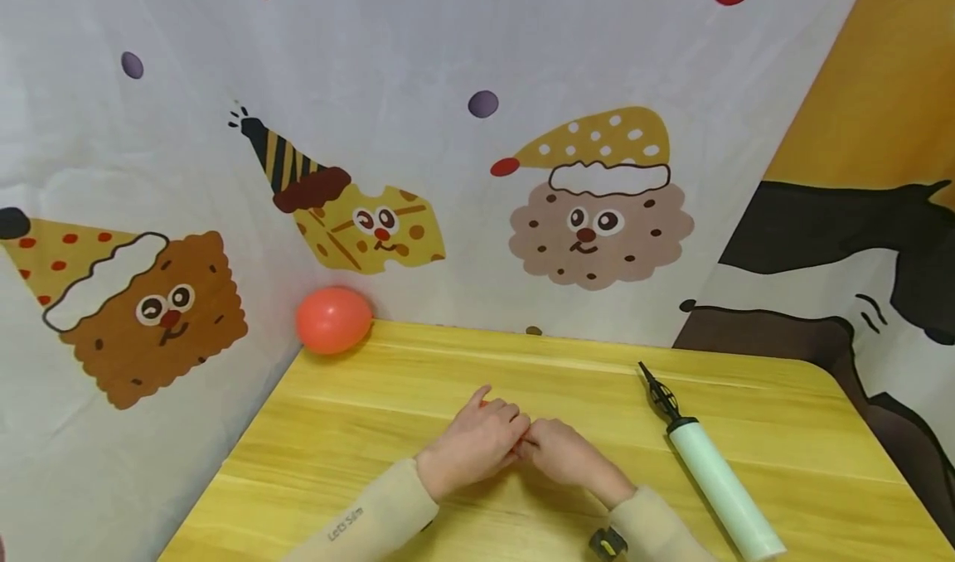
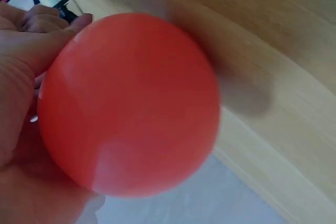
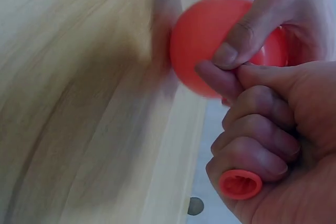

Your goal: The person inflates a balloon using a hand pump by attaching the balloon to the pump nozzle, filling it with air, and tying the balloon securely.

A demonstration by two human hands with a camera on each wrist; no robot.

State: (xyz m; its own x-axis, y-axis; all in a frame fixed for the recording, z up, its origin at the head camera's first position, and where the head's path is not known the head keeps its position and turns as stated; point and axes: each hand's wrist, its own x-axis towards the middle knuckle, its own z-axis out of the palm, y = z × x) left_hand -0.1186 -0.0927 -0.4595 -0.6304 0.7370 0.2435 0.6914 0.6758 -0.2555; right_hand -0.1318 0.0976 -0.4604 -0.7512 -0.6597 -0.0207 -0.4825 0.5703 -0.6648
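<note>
Both hands meet above the middle of the table around a small inflated red balloon point(image 2: 131, 108), mostly hidden under them in the head view. My left hand point(image 1: 477, 439) curls around the balloon's body, its thumb point(image 3: 228, 53) pressing near the neck. My right hand point(image 1: 561, 454) is closed in a fist around the stretched neck, index fingertip and thumb meeting beside the left thumb. Out of the little-finger side of that fist pokes the balloon's rolled mouth point(image 3: 240, 184). In the right wrist view the balloon's round body bulges behind the left thumb.
Another inflated red balloon point(image 1: 333, 320) rests at the table's far left corner against the cloth backdrop. To the right lies a pale green hand pump point(image 1: 724, 487) with a black nozzle point(image 1: 660, 392). The wooden table point(image 1: 358, 429) ends at the printed backdrop point(image 1: 418, 65) behind.
</note>
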